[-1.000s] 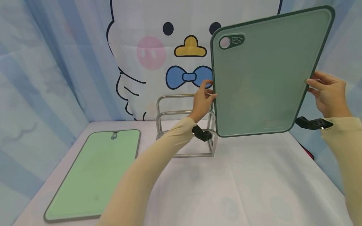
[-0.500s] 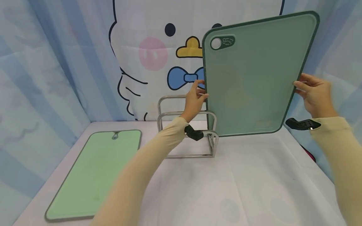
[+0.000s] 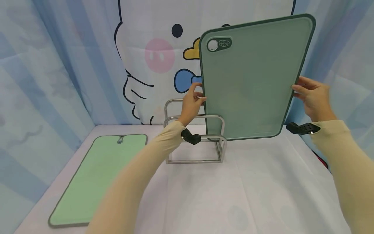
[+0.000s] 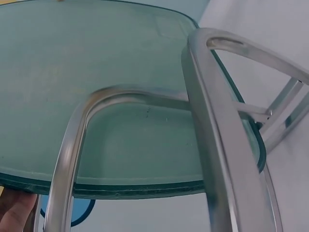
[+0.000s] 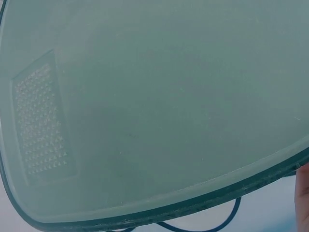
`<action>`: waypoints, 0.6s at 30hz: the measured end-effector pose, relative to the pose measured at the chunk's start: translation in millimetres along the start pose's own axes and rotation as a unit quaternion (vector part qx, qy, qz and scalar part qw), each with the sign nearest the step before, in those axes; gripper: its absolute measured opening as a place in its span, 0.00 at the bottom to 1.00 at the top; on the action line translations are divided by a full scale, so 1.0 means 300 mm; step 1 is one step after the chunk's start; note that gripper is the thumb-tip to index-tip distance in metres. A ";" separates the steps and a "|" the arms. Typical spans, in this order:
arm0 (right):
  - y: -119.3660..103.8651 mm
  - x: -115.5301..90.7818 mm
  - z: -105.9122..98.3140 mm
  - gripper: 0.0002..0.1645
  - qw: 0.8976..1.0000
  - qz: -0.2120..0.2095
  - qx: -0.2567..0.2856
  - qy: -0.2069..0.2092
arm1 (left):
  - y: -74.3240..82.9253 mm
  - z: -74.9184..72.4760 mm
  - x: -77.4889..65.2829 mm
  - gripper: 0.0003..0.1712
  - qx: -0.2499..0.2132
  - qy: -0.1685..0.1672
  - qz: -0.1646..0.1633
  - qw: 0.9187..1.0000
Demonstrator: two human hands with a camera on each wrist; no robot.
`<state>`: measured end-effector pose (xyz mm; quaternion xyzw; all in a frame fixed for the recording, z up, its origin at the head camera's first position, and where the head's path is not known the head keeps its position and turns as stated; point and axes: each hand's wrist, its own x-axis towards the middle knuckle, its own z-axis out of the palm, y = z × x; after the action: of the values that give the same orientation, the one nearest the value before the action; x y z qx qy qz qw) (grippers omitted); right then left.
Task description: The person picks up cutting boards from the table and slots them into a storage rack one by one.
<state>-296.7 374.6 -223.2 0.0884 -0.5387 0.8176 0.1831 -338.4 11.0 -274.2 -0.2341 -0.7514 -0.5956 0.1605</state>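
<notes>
Both hands hold a dark-rimmed green cutting board (image 3: 251, 81) upright, slightly tilted. My left hand (image 3: 191, 102) pinches its left edge, and my right hand (image 3: 314, 97) pinches the right edge. The board's lower left corner lies behind the front two hoops of a metal rack (image 3: 194, 161). In the left wrist view, rack bars (image 4: 217, 135) cross in front of the board (image 4: 135, 140), with a bit of my left hand (image 4: 17, 212) at its edge. The right wrist view shows a patch of small raised points (image 5: 41, 121) on the board.
A second, lighter green cutting board (image 3: 99, 175) lies flat on the left of the table, partly covered by my left sleeve (image 3: 125, 182). The white tablecloth (image 3: 233, 188) extends in front of the rack. A curtain with a cartoon print (image 3: 159, 55) hangs behind.
Both hands have carried the upright board leftward. Its lower left corner has gone from beside the rack to behind its front hoops. The flat board has stayed put.
</notes>
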 end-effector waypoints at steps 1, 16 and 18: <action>0.003 0.000 0.004 0.15 1.000 0.004 -0.002 0.001 | -0.002 -0.006 -0.001 0.24 0.000 0.001 -0.001 1.000; 0.055 0.006 0.069 0.14 1.000 -0.013 -0.026 -0.012 | -0.029 -0.087 0.000 0.25 -0.003 -0.004 -0.011 1.000; 0.065 0.004 0.079 0.13 0.999 -0.014 -0.026 -0.016 | -0.030 -0.099 -0.001 0.24 0.003 -0.007 -0.012 1.000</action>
<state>-306.8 346.4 -229.7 0.1041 -0.5613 0.7993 0.1879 -344.1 -19.4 -274.8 -0.2286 -0.7571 -0.5937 0.1485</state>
